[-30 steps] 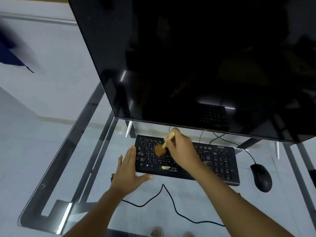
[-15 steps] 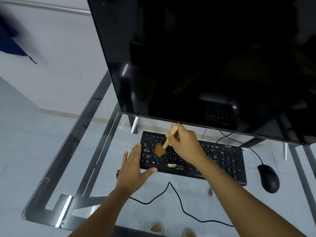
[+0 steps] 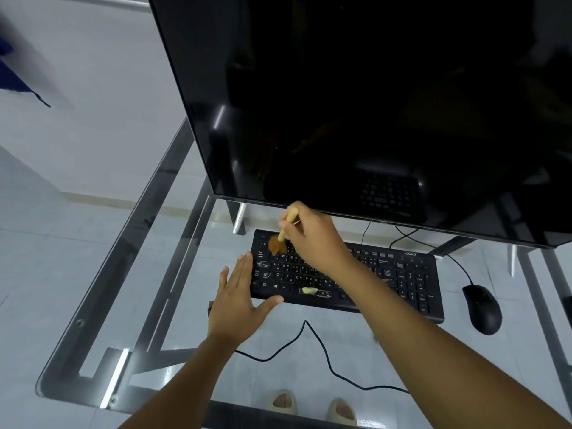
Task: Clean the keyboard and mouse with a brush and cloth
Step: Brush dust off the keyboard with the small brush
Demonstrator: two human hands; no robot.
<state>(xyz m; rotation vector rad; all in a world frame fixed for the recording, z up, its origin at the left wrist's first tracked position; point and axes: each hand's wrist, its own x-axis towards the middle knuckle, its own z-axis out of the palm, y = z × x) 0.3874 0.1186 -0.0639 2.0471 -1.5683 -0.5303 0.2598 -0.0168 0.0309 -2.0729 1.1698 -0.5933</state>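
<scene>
Below the right grip [image 3: 312, 239], brush [image 3: 280, 239].

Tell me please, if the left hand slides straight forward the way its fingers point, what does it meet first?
Probably nothing soon: the left hand lies flat beside the keyboard, fingers pointing along its left end over bare glass table. Only the thumb touches the keyboard's front edge.
</scene>
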